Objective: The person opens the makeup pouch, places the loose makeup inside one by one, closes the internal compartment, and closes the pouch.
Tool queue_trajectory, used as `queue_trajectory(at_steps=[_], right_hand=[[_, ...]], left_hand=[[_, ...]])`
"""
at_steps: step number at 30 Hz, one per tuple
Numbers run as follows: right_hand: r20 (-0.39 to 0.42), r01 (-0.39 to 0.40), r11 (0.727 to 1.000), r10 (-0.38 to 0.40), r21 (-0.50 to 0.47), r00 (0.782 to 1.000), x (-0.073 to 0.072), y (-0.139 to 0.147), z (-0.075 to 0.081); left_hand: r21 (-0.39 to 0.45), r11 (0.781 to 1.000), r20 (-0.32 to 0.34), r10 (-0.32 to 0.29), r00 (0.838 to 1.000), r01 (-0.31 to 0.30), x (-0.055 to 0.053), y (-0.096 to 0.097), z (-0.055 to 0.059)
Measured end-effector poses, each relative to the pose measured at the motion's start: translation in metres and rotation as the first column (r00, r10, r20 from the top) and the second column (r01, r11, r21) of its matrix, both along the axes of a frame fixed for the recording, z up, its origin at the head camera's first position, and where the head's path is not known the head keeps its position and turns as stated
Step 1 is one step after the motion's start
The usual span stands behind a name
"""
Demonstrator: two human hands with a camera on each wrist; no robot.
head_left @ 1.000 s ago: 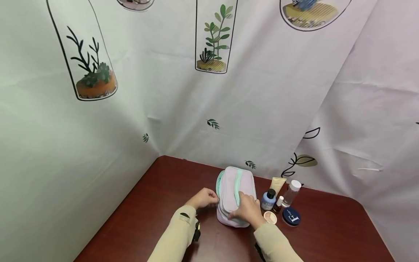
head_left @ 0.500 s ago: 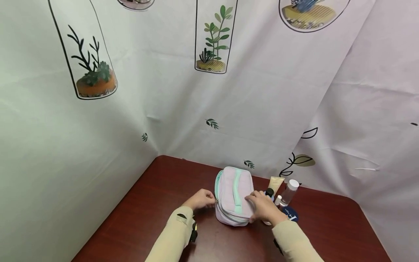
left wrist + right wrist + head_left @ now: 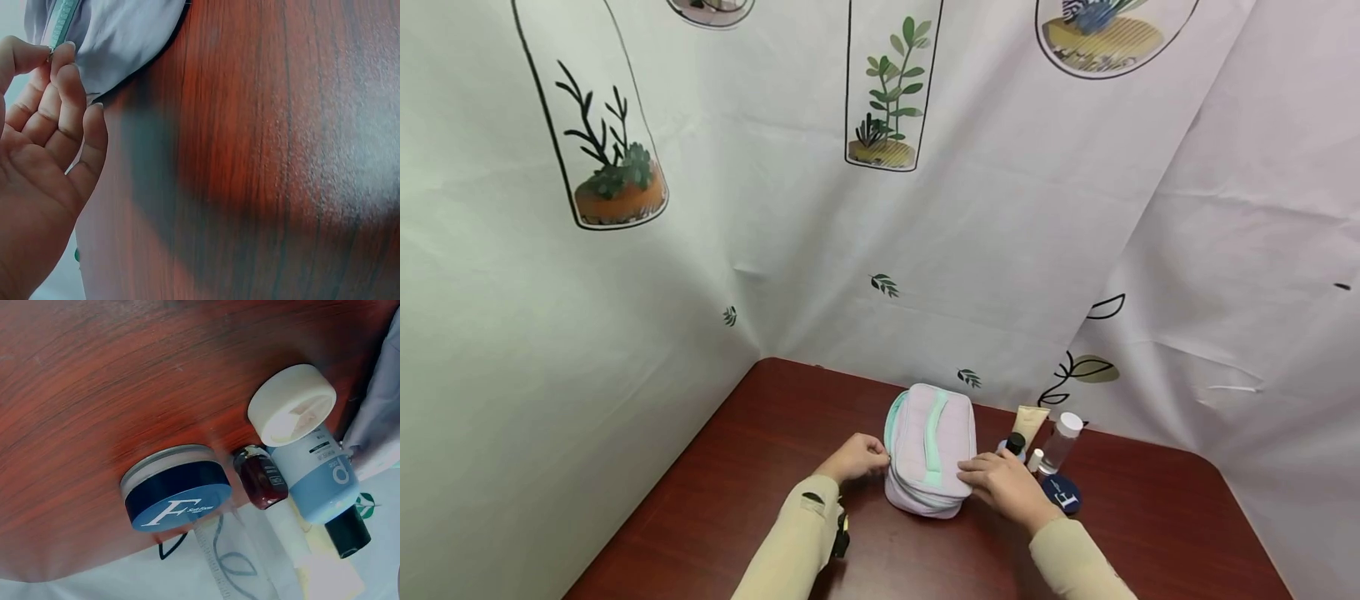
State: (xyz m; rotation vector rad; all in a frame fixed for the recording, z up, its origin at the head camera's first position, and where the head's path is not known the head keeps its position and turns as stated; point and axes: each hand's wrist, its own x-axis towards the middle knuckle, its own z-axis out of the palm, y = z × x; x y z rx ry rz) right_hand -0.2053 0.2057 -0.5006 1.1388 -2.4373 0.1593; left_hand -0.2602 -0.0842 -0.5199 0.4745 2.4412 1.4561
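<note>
A quilted lilac cosmetic bag (image 3: 953, 425) with a mint top handle (image 3: 932, 442) stands on the table, its lid down over the body. At its left side my left hand (image 3: 856, 457) pinches the small zipper pull (image 3: 50, 54) between thumb and index finger; the mint zipper tape (image 3: 64, 20) runs away from it in the left wrist view. My right hand (image 3: 1006, 487) rests with extended fingers on the lid's right edge near the front corner. In the right wrist view only the bag's side (image 3: 378, 419) shows, with that hand out of sight.
Right of the bag stand a blue bottle with a black cap (image 3: 322, 478), a dark red nail polish bottle (image 3: 261, 478), a cream tube (image 3: 1028, 423), a clear bottle with a white cap (image 3: 1062, 442), a navy powder case (image 3: 178, 497) and a small round compact (image 3: 290, 406). A printed curtain (image 3: 820, 250) hangs behind.
My right hand has left the front of the lid and moved to its right edge. The bag has shifted slightly left, while my left hand keeps its pinch on the zipper pull.
</note>
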Motion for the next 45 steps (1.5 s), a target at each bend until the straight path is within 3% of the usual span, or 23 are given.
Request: queue_trajectory(at_steps=[10, 21, 32, 36, 38, 42, 45], right_hand=[[-0.066, 0.066, 0.995, -0.071, -0.074, 0.995, -0.004, -0.006, 0.003], [-0.07, 0.226, 0.962, -0.238, -0.15, 0.969, -0.009, -0.025, 0.003], [-0.042, 0.331, 0.93, -0.341, -0.16, 0.939, -0.012, -0.071, 0.009], [0.003, 0.343, 0.928, -0.346, -0.145, 0.938, -0.012, -0.084, 0.009], [0.021, 0.317, 0.937, -0.318, -0.147, 0.948, -0.012, -0.087, 0.008], [0.068, 0.233, 0.959, -0.225, -0.16, 0.972, -0.014, -0.08, 0.004], [0.105, 0.246, 0.956, -0.231, -0.16, 0.967, -0.016, -0.07, 0.0]], left_hand=[[-0.006, 0.999, -0.008, 0.049, 0.999, -0.049, -0.001, -0.002, 0.001], [0.03, 0.999, 0.025, -0.021, 0.999, 0.02, 0.004, -0.003, 0.006], [0.05, 0.997, 0.045, 0.05, 0.998, -0.053, 0.011, -0.009, 0.008], [0.062, 0.997, 0.043, 0.049, 0.998, -0.052, 0.011, -0.01, 0.009], [0.06, 0.997, 0.035, 0.048, 0.998, -0.05, 0.011, -0.013, 0.008], [0.042, 0.998, 0.027, 0.054, 0.998, -0.055, 0.013, -0.02, 0.007], [0.027, 0.998, 0.039, 0.064, 0.997, -0.065, 0.015, -0.025, 0.007]])
